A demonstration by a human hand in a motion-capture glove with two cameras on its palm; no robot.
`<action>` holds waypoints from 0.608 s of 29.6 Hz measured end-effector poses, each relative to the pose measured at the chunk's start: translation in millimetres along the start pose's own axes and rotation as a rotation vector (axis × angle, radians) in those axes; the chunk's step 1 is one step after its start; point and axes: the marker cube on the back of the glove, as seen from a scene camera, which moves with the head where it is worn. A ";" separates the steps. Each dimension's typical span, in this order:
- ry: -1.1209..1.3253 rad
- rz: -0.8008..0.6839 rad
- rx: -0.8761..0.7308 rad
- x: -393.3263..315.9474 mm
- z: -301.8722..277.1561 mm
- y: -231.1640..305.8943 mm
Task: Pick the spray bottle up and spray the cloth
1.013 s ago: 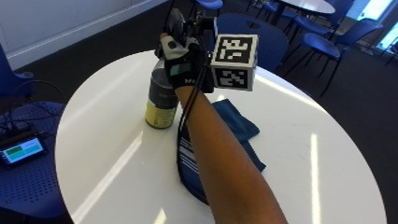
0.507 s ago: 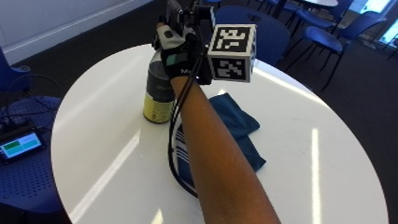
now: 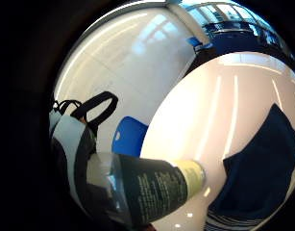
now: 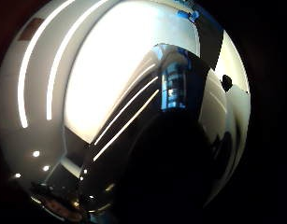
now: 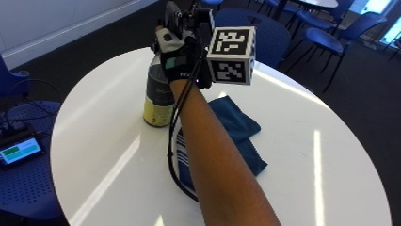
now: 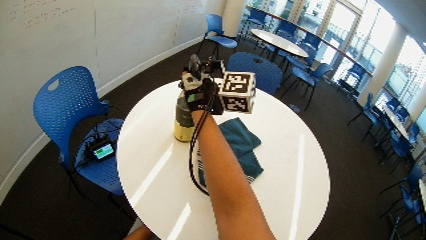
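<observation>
Gripping the bottle at its top, upper left of the outside view, hand wraps the sprayer head; bottle base on worktop, cloth just beside, ready for spraying.

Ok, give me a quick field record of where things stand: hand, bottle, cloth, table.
hand: gloved right hand at the top of the spray bottle; finger positions not visible
bottle: spray bottle upright, base on the white table
cloth: blue cloth flat on the table beside the bottle, striped edge toward the camera
spray step: no sign of spraying yet
</observation>
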 end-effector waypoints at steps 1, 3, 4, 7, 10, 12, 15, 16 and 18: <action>0.000 0.000 -0.001 0.2 0.7 0.3; 0.000 -0.001 0.000 0.5 1.5 0.6; 0.000 -0.002 0.000 0.6 1.6 0.7; 0.000 -0.003 -0.001 1.1 2.3 0.5; 0.005 0.007 -0.001 5.1 2.0 0.2; 0.008 0.021 -0.006 10.6 -0.2 0.0; 0.002 0.044 -0.032 19.3 -3.3 0.2; -0.002 0.051 -0.044 21.5 -3.3 0.6; -0.009 0.064 -0.067 24.3 -1.8 1.6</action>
